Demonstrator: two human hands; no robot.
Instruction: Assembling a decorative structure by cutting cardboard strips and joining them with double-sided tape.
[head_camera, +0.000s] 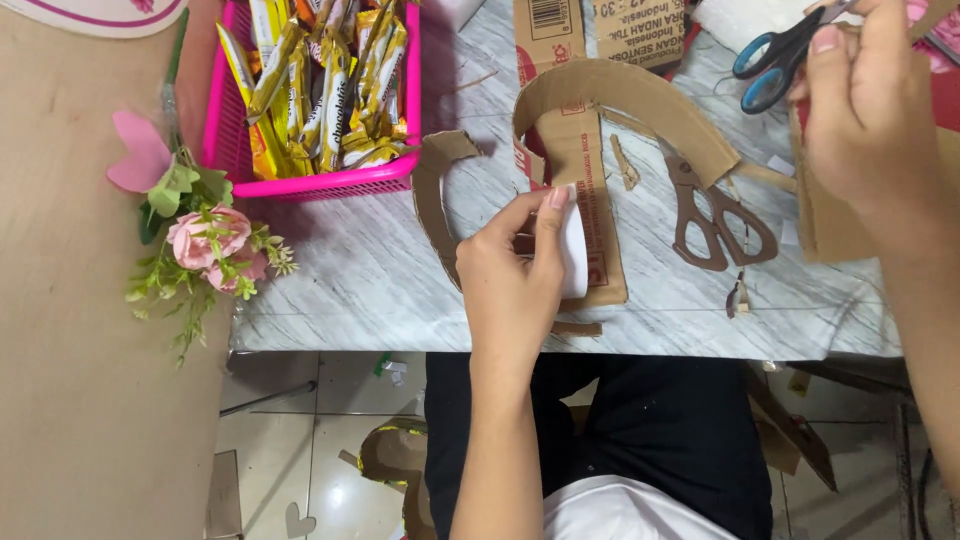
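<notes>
- White tape roll (574, 255) stands on edge on the marble-patterned table (380, 290), over a flat printed cardboard strip (590, 190)
- Left hand (510, 285) clamped on the roll, thumb and fingers curled round its rim
- Right hand (865, 120) up at the far right, closed on a brown cardboard piece (830, 225); what else it grips, cannot tell
- Blue-handled scissors (775, 60) just beside the right fingers
- Hands well apart
- Curved cardboard arch (640, 95) beyond the roll; second curved piece (432, 200) to its left
- Brown-handled scissors (715, 215) lie flat between the hands
- Pink basket (300, 185) of yellow wrapped bars (320, 90) at far left of table
- Artificial pink rose sprig (205, 245) beside the basket, on a tan surface
</notes>
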